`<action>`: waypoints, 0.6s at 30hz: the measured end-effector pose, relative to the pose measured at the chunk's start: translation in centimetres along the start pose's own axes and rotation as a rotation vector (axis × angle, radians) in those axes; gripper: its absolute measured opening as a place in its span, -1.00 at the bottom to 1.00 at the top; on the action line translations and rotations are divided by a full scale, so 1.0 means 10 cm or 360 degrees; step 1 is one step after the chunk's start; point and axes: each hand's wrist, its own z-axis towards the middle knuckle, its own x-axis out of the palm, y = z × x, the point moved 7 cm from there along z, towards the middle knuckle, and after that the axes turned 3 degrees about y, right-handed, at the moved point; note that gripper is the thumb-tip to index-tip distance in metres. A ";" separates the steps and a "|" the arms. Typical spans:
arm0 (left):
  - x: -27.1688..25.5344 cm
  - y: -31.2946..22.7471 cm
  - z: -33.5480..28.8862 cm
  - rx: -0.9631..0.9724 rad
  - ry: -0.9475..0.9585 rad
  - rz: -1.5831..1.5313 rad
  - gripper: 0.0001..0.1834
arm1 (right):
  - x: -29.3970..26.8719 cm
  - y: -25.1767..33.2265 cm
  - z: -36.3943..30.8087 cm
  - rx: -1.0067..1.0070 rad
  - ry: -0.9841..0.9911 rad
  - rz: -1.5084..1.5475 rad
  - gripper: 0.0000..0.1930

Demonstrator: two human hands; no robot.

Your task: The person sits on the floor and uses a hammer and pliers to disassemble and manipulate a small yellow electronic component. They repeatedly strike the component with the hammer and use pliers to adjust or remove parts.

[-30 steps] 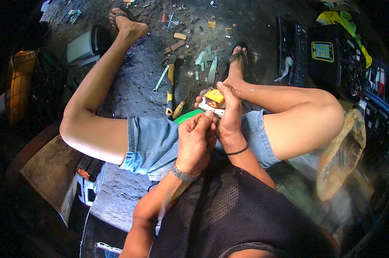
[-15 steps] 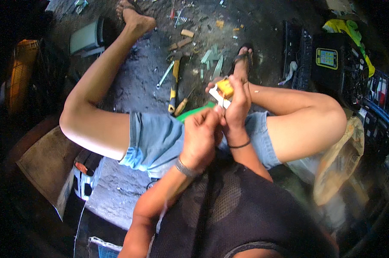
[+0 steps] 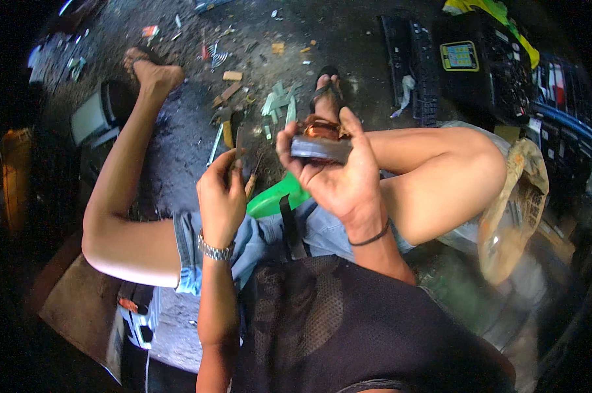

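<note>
The right hand (image 3: 341,187) is turned palm up, its fingers curled partway around a block-shaped grey metal core with a copper-wire coil (image 3: 320,150), the thumb raised along the right side of it. This piece sits on the fingers and upper palm, the reddish copper winding (image 3: 322,128) on the far side and the smooth grey metal edge on the near side.

The left hand (image 3: 221,200) is well apart from it, to the left, with its fingers bent and the thumb close to the fingertips, leaving little gap. A thin greyish strip (image 3: 239,138) shows just beyond those fingertips; whether the hand grips it, I cannot tell.

Between the thighs lies a bright green, curved piece (image 3: 273,198), with a flat black strap (image 3: 288,216) crossing near it. A slim tool with a wooden handle (image 3: 251,186) lies just right of the left hand. Farther off, a silver wrench (image 3: 215,147) lies left of a hammer with a yellow handle (image 3: 228,135), partly hidden. Beyond are pale flat strips (image 3: 279,103) in a loose pile and a round wire grille (image 3: 217,57). A crumpled tan plastic bag (image 3: 520,203) is beside the right knee.
</note>
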 end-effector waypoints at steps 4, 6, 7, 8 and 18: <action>-0.07 -0.37 0.14 0.0070 0.0047 0.0185 -0.81 | 0.15 -0.05 -0.10 -0.0055 0.0020 -0.0051 -0.59; -0.12 -0.40 0.16 0.0087 0.0023 0.0044 -0.85 | 0.16 -0.07 -0.12 -0.0032 -0.0053 0.0016 -0.60; -0.15 -0.41 0.16 0.0049 0.0016 -0.0052 -0.86 | 0.13 -0.09 -0.13 -0.0021 -0.0133 0.0045 -0.61; -0.17 -0.43 0.16 0.0010 0.0007 -0.0150 -0.87 | 0.16 -0.11 -0.14 -0.0032 -0.0113 0.0079 -0.58; -0.36 -0.90 -0.06 0.0061 -0.0036 -0.0335 -0.87 | 0.21 -0.21 -0.24 -0.0147 -0.0146 -0.0039 -0.36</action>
